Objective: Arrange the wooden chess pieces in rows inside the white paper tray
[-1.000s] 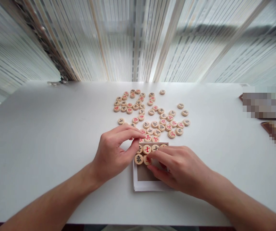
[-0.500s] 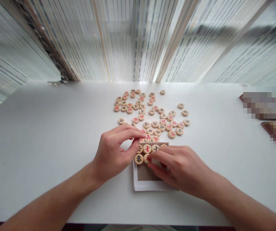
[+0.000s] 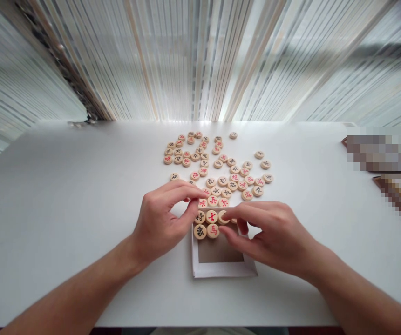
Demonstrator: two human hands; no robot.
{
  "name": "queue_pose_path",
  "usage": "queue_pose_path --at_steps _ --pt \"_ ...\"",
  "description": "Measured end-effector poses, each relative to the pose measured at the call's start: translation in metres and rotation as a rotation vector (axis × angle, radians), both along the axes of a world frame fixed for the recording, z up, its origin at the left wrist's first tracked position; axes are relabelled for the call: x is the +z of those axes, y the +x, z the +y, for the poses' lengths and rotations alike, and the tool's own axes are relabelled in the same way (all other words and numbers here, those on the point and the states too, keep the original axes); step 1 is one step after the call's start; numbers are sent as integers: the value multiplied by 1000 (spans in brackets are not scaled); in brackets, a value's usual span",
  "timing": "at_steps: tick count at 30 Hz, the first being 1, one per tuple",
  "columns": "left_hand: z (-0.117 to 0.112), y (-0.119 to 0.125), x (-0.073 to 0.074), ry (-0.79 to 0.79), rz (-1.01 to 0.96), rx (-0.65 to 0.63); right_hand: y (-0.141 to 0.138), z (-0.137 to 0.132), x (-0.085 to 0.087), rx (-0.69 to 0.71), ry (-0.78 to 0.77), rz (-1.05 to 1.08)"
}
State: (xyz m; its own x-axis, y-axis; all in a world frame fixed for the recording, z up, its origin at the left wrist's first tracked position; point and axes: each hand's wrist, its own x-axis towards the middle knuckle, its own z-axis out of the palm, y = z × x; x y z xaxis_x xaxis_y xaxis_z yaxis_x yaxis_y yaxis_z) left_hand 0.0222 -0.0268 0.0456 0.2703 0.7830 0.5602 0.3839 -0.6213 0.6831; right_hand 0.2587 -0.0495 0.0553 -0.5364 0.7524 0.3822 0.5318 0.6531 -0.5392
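Note:
A shallow white cardboard box (image 3: 224, 270) lies on the table before me, holding Chinese chess pieces in two rows. The front row has a black-marked piece (image 3: 200, 231) and a red-marked piece (image 3: 213, 231); behind them sit another black piece (image 3: 200, 217) and a red one (image 3: 212, 217). My right hand (image 3: 275, 230) hovers over the box's right side, thumb and forefinger apart beside the front red piece, nothing held. Its fingers partly cover the back row. At the box's left edge, my left hand (image 3: 165, 214) is bent with thumb and forefinger apart, and no piece shows between them.
Many loose chess pieces (image 3: 234, 177) lie face up beyond the box, some touching each other. The white table (image 3: 64, 200) ends at a striped string curtain (image 3: 175, 70). Two blurred-out flat objects (image 3: 378, 153) rest at the right edge.
My right hand has let go of the red piece in the front row and drawn back to the right, uncovering its marking. The left hand stays nearly in place.

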Motion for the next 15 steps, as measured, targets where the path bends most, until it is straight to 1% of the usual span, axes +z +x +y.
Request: queue_pose_path --at_steps 3,7,9,12,15 --pt "2 -1 1 -1 5 15 1 4 3 -89 -10 90" --pt "6 -3 1 0 32 32 4 9 3 -297 -13 160" --pt "9 -6 0 -2 49 42 6 12 1 -378 -51 202" --pt "12 -9 -3 -11 69 77 8 17 -5 -422 -119 258" --pt "15 -11 -5 -31 99 128 10 23 -11 -433 -134 297"
